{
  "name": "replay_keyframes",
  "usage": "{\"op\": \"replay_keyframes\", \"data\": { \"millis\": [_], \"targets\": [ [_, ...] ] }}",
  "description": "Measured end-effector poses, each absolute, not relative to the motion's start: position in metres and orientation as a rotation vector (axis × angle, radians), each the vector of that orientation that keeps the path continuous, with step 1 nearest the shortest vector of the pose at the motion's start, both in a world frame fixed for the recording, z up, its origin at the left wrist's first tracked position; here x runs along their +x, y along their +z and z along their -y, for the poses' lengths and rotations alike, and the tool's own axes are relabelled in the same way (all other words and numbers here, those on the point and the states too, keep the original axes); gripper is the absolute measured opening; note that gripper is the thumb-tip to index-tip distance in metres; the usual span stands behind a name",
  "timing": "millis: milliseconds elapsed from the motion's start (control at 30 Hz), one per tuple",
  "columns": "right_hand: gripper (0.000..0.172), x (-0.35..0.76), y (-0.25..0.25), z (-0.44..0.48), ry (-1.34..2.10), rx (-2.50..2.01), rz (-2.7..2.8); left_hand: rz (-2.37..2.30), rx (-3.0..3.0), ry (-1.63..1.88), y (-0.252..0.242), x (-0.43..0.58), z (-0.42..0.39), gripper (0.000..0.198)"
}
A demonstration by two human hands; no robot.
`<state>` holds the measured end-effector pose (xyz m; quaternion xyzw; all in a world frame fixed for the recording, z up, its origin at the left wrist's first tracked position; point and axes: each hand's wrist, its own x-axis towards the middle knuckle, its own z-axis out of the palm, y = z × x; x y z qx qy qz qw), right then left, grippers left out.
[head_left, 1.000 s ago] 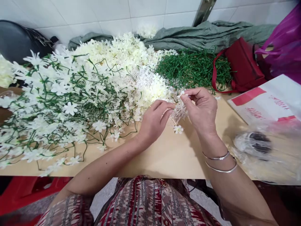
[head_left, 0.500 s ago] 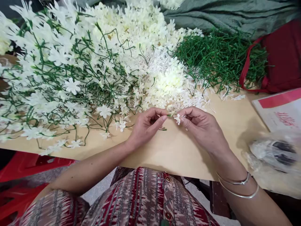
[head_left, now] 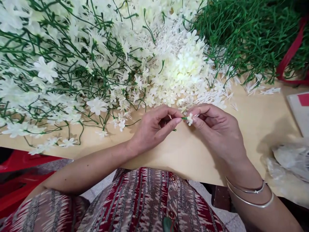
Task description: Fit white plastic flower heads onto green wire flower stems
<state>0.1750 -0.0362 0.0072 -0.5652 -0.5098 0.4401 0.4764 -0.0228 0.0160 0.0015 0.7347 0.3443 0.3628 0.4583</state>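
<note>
Between thumb and index finger, my left hand (head_left: pixel 155 129) pinches a green plastic stem (head_left: pixel 184 118), whose tip meets a small white artificial flower (head_left: pixel 190 119). My right hand (head_left: pixel 218 130) is closed in a pinch on that flower, from the right. A thin white piece pokes out by its fingertips. Most of the stem is hidden behind my left fingers. Just beyond both hands lies a heap of loose pale petals (head_left: pixel 164 85) and white stamens (head_left: pixel 204 98).
Flowers on green stems (head_left: pixel 72 71) pile up at the left. Bare green stems (head_left: pixel 243 35) are heaped at the right back beside a red strap (head_left: pixel 291 51). A clear plastic bag (head_left: pixel 287 170) and a white-and-red packet (head_left: pixel 298 111) sit on the table's (head_left: pixel 178 158) right side.
The view has moved nearer to the table. The stem tip in my left hand and the flower in my right hand have come closer together and now touch.
</note>
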Motion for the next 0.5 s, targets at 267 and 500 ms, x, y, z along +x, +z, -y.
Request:
{"op": "replay_keyframes", "data": {
  "millis": [267, 500],
  "targets": [
    [0.019, 0.1757, 0.0099, 0.0369, 1.074, -1.397, 1.25, -0.839, 1.858, 0.88, -0.0007, -0.0225, -0.0142, 0.015],
    [0.013, 0.1762, 0.013, 0.038, 1.101, -1.4, 1.194, -0.837, 1.865, 0.862, 0.001, -0.0226, -0.0138, 0.016]
  ]
}}
